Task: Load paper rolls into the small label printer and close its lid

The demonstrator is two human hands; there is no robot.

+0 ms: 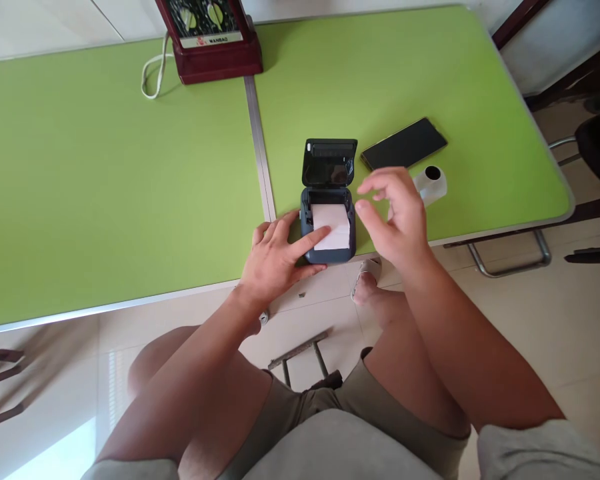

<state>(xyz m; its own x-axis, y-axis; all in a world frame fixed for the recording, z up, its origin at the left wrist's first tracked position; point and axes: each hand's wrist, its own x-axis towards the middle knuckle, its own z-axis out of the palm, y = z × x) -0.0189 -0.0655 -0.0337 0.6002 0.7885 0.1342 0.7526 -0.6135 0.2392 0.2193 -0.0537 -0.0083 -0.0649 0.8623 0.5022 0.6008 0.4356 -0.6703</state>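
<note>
Laying my left index finger over the white paper, I've got my left hand clasped around a compact printer, thumb along its near edge, other fingers at its left side; how hard they squeeze, I can't tell. My right hand is just beside it, raised and loosely curled, thumb and index finger apart, with nothing visible between them.

Step in hand, as I judge it: settling that paper in the open bay. The next move, I'd say, calls for a steady body, the paper lying straight, and fingers clear of the hinge.

Now the lie of it: the printer sits at the near edge of the green table, just right of the metal strip. Bay facing up, hinge at the far end, black lid swung back away from me. Its long axis runs nearly straight out from my body, and the paper lines up roughly with it.

Further out, past my right hand, there's a white object with a dark round end, then a smartphone lying aslant. Far side: a maroon WANBAO appliance.
</note>
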